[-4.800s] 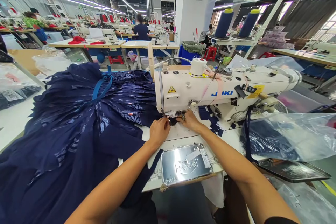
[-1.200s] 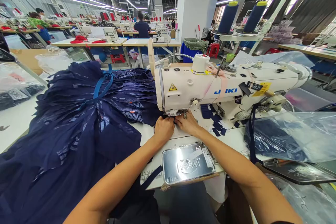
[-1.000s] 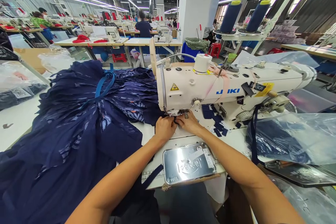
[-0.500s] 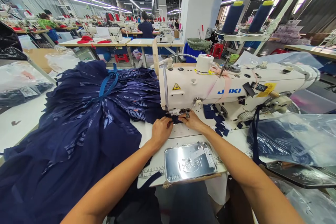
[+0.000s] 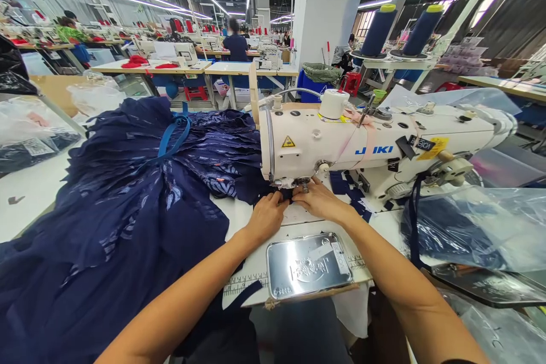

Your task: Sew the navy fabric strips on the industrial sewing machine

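A white sewing machine (image 5: 336, 136) stands before me, its needle area partly hidden by my hands. My left hand (image 5: 267, 215) lies just left of the presser foot, fingers bent and pressed on dark navy fabric (image 5: 287, 194). Close on its right, my right hand (image 5: 318, 200) reaches under the machine head, fingertips closed on the same fabric. The edge they hold is mostly covered. A big gathered heap of navy garments (image 5: 140, 193), tied with a blue strap (image 5: 174, 135), spreads to the left. Small navy fabric pieces (image 5: 358, 202) lie right of the needle.
A shiny metal tin lid (image 5: 309, 266) lies on the table's front edge, beside a printed ruler (image 5: 246, 284). Plastic-bagged navy fabric (image 5: 456, 227) is at the right. Two navy thread cones (image 5: 377, 29) stand behind the machine. A co-worker (image 5: 236, 42) sits farther back.
Both hands have shifted slightly: the left a little down and to the right, the right with its fingers drawn in and knuckles raised. The garment heap stays nearly the same.
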The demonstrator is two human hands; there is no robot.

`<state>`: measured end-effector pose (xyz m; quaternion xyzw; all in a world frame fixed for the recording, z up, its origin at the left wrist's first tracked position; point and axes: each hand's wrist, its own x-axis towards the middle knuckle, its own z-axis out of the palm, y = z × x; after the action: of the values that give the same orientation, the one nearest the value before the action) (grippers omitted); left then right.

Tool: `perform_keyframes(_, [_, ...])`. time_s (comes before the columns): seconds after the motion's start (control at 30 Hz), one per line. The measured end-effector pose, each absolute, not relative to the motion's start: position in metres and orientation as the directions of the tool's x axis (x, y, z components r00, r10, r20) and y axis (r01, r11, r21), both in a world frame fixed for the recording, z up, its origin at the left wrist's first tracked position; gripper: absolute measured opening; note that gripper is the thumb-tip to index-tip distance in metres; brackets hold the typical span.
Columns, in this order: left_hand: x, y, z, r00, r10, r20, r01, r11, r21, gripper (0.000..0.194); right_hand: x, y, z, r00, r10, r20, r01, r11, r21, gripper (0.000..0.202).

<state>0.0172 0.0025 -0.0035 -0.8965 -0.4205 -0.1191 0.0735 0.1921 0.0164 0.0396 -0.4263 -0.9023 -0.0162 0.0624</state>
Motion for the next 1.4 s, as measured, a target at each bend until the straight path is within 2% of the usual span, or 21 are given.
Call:
perform_keyframes(0.1, [0.018,0.002,-0.002,0.686,0.684,0.248,0.721,-0.685,-0.105,0.034,0.201,0.016,0.052,-0.487,0.871,0.070,0.873,0.487,0.012,0.017])
perform_keyframes(0.23, [0.016,0.001,0.001,0.702,0.661,0.264,0.695,-0.717,-0.054,0.034,0.216,0.015,0.056,-0.205,0.978,-0.046,0.977,0.208,0.051,0.016])
perform_keyframes(0.3, [0.015,0.000,0.001,0.694,0.662,0.282,0.696,-0.718,-0.027,0.034,0.222,0.013,0.052,-0.136,0.988,-0.070,0.990,0.139,0.033,0.017])
perform_keyframes(0.4, [0.016,-0.001,0.002,0.685,0.666,0.295,0.707,-0.705,-0.050,0.035,0.226,0.013,0.040,-0.105,0.994,-0.043,0.994,0.106,0.017,0.020])
perform_keyframes(0.5, [0.020,-0.003,0.003,0.657,0.695,0.292,0.740,-0.670,-0.068,0.036,0.227,0.016,0.032,-0.133,0.990,-0.040,0.991,0.132,-0.021,0.014])
perform_keyframes(0.63, [0.022,-0.004,0.001,0.624,0.726,0.289,0.768,-0.637,-0.057,0.037,0.224,0.019,0.027,-0.170,0.984,-0.048,0.974,0.160,-0.158,0.005])
perform_keyframes(0.7, [0.021,-0.004,-0.002,0.615,0.731,0.297,0.775,-0.629,-0.059,0.038,0.221,0.019,0.025,-0.242,0.969,0.041,0.944,0.245,-0.219,0.009])
perform_keyframes(0.8, [0.020,-0.004,-0.006,0.614,0.729,0.303,0.776,-0.628,-0.060,0.039,0.211,0.019,0.021,-0.441,0.867,0.230,0.825,0.493,-0.277,0.016])
perform_keyframes(0.87, [0.020,-0.003,-0.007,0.615,0.729,0.299,0.774,-0.631,-0.053,0.039,0.203,0.022,0.018,-0.543,0.789,0.287,0.760,0.607,-0.233,0.019])
perform_keyframes(0.93, [0.019,-0.003,-0.008,0.618,0.727,0.298,0.769,-0.637,-0.041,0.039,0.197,0.026,0.015,-0.608,0.751,0.257,0.742,0.653,-0.151,0.019])
perform_keyframes(1.0, [0.017,-0.002,-0.008,0.626,0.721,0.297,0.760,-0.649,-0.023,0.039,0.194,0.031,0.015,-0.637,0.747,0.188,0.746,0.659,-0.090,0.019])
perform_keyframes(1.13, [0.014,-0.001,-0.007,0.634,0.715,0.294,0.747,-0.664,0.003,0.038,0.192,0.034,0.018,-0.638,0.764,0.096,0.764,0.644,-0.041,0.020])
perform_keyframes(1.4, [0.014,-0.002,-0.008,0.642,0.704,0.302,0.741,-0.671,-0.012,0.039,0.187,0.033,0.022,-0.630,0.777,0.018,0.776,0.629,0.047,0.024])
